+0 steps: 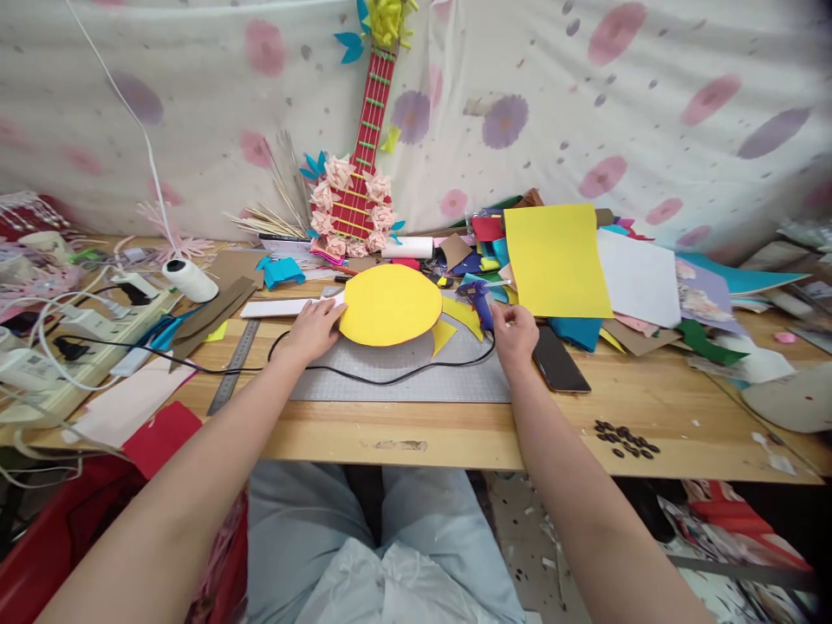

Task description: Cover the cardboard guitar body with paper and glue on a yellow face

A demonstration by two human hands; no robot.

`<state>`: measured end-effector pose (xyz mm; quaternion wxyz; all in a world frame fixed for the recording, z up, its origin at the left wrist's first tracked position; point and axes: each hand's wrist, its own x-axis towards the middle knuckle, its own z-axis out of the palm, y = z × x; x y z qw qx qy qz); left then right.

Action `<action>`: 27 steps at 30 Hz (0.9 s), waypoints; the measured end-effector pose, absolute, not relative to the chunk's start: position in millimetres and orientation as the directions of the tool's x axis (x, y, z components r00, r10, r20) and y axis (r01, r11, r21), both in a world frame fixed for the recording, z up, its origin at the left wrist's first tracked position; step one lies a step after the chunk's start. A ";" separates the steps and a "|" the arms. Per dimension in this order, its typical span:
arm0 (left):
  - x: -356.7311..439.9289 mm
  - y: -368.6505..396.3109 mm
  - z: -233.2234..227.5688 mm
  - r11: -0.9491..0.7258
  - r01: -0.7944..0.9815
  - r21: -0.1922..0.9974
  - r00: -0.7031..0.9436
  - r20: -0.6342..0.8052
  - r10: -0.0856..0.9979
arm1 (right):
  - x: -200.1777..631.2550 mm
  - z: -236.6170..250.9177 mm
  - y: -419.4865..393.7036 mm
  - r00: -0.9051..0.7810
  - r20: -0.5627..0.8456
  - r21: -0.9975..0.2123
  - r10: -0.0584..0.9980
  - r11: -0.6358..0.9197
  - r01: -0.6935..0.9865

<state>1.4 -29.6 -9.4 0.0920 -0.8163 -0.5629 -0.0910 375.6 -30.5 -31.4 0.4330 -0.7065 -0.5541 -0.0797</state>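
Note:
A yellow paper disc [390,304] lies on a grey cutting mat [403,373] on the wooden table. My left hand [316,328] rests at the disc's left edge, fingers touching it. My right hand [515,334] is right of the disc, fingers curled around the handle of a blue glue gun [479,299]. The gun's black cord [390,374] runs across the mat. Small yellow offcuts [448,331] lie beside the disc.
A black phone [560,360] lies right of my right hand. Sheets of coloured paper [555,258] pile at the back right. A paper guitar [360,173] leans on the cloth backdrop. A metal ruler [234,366], thread spool [190,279] and power strip [84,347] sit left.

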 end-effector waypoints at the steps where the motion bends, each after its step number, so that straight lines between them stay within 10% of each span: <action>1: 1.8 -31.3 -9.3 -0.357 0.933 -0.057 0.358 0.275 0.892 | 378.9 -32.8 -29.2 0.391 0.600 -0.541 0.698 -0.007 0.841; 13: 22.8 -45.3 8.1 -0.555 0.832 0.008 0.515 0.364 0.776 | 376.4 -58.4 -5.1 0.340 0.491 -0.581 0.802 0.011 0.814; 18: 19.8 -29.8 14.0 -0.244 0.923 0.296 0.107 0.412 0.905 | 371.0 -46.4 -19.5 0.365 0.598 -0.506 0.714 -0.017 0.863; 21: 9.3 -24.8 14.0 0.038 0.887 0.461 -0.154 0.217 0.964 | 360.4 -39.3 -28.4 0.277 0.633 -0.462 0.723 0.066 0.884; 27: -14.5 -34.4 11.8 -0.031 0.877 0.479 0.087 -0.094 0.992 | 343.0 -39.2 -30.4 0.184 0.603 -0.487 0.776 0.176 0.855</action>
